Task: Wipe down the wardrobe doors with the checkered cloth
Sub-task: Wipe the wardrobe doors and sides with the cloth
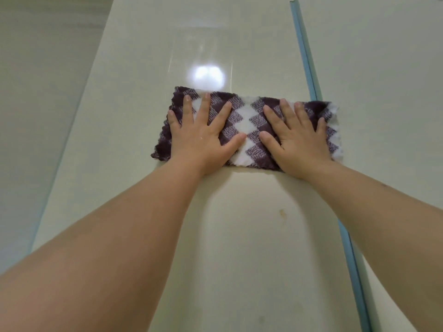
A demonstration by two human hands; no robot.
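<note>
Fingers [205, 104] of both hands lie straight and spread apart, flat on the cloth [242, 123] and gripping nothing; the thumbs point inward and nearly meet at its middle. The left hand [200, 137] covers the left half and the right hand [298, 140] the right half, palms pressing it against the wardrobe door [239, 248]. Assessment: the cloth is light, soft and limp, with a nubbly pile. It should glide readily on the glossy panel but would likely bunch or drop if pressure eased, so flat, spread palms over each half appear the sound hold. Appearance: folded into a long band, with dark purple, lilac and white checks set as diamonds and wavy edges. Its right end laps over the blue strip [309, 75] beside the next door [383, 104]. A small yellowish mark [282, 213] sits below the cloth, between the forearms
</note>
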